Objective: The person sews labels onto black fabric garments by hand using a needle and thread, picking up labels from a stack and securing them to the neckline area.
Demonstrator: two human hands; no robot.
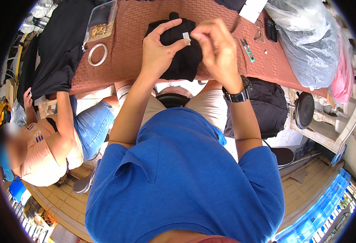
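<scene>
Head view. The left hand [157, 52] lies on a folded black garment [181, 52] at the near edge of a table covered with a reddish-brown patterned cloth [133, 28]; its fingers are curled over the fabric, with the index finger stretched out above it and the thumb pressed to a small white tag [186, 37]. The right hand [215, 47], with a dark wristwatch [238, 95] on its wrist, meets the left directly above the garment, its fingertips pinched at the same tag, so both hands hold the tag against the cloth. The right hand hides the right-hand part of the garment.

To the right of the hands a pair of green-handled thread snips [247, 49] lies on the cloth, well apart from the garment. Beyond it are a white card [252, 9] and large clear plastic bags [307, 44] of grey and pink fabric. To the left lie a white tape ring [97, 54] and a clear plastic box [101, 21] of small brass-coloured pieces. A second person in denim shorts [93, 127], seated at the left, holds another black garment [56, 48] draped over the table edge. A dark bundle [267, 105] sits below the table, beside the right forearm.
</scene>
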